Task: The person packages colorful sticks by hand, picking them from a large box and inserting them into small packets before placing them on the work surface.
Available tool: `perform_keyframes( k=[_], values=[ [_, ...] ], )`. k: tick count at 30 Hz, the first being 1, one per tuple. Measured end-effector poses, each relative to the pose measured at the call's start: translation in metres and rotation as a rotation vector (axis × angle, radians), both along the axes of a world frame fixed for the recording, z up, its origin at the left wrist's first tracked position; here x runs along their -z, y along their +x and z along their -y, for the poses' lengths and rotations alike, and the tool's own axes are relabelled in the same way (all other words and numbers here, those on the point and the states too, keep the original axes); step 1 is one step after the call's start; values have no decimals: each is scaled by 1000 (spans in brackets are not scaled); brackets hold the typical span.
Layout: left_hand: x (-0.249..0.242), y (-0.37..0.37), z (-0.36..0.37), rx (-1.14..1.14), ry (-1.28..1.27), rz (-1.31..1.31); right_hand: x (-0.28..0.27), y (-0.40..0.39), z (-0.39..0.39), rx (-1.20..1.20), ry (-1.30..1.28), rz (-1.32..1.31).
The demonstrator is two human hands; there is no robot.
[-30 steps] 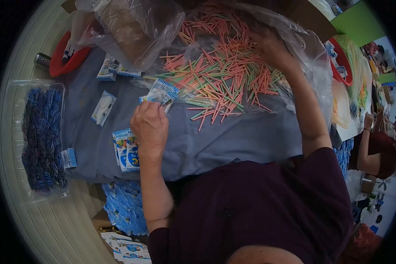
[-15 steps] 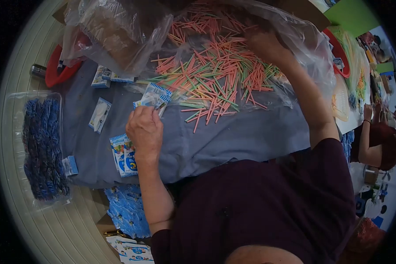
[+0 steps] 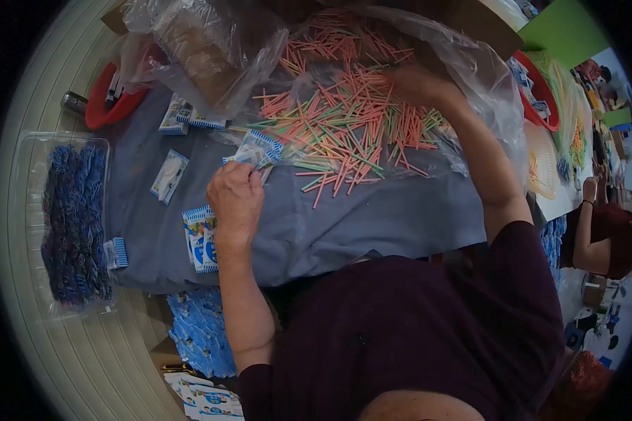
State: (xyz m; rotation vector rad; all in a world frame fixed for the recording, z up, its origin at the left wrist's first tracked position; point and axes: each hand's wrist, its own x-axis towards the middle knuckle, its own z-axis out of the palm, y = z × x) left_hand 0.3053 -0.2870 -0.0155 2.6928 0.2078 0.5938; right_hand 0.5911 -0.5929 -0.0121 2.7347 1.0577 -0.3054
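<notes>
My left hand (image 3: 235, 196) is closed on a small blue-and-white striped packet (image 3: 261, 147) with a clear front, held above the grey cloth. My right hand (image 3: 418, 85) reaches over the far side of a pile of thin pink, green and yellow sticks (image 3: 344, 116), which look like short straws. Motion smears its fingers, so their grip does not show. Below my left hand, flat printed packets (image 3: 199, 238) lie partly overlapping. A single packet (image 3: 168, 177) rests to the left, and several more packets (image 3: 179, 116) lie together further back.
Clear plastic sheeting (image 3: 495, 84) surrounds the sticks. A red basket (image 3: 100, 105) stands at the back left, another red basket (image 3: 541, 84) at the right. A clear tray (image 3: 109, 210) holds dark blue bundles. A co-worker's arm (image 3: 584, 231) shows at far right.
My right hand has shifted slightly towards me and left over the sticks. My left hand still holds the packet. The whole view has shifted slightly.
</notes>
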Motion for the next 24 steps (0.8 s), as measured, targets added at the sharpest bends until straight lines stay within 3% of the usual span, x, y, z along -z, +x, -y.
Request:
perform_keyframes(
  k=[2,5,6,8,10,12,14,16,20,22,24],
  values=[
    [0,-1,-2,-3,-13,-5,24,25,14,-72,849,-354],
    [-1,-1,2,25,-20,8,-24,-15,30,132,964,-506],
    [-2,-2,2,8,2,-3,-17,-18,33,147,964,-498],
    [0,0,4,0,22,-12,-1,-27,25,138,1587,-846],
    [3,-1,2,-2,20,32,4,-42,15,134,1647,-806],
    [0,-3,0,5,29,11,15,-50,2,81,1855,-1155],
    [-1,-3,-1,11,35,-5,11,-60,-9,55,1870,-1197],
    [-1,-4,-4,15,-228,70,4,-72,-22,23,1886,-1251],
    [-25,2,31,25,-280,150,-17,-100,-52,-123,1946,-1313],
    [-17,12,46,149,-624,188,-29,-116,-69,-183,1953,-1369],
    [-11,21,57,151,-749,177,-39,-132,-81,-216,1935,-1292]
  ],
)
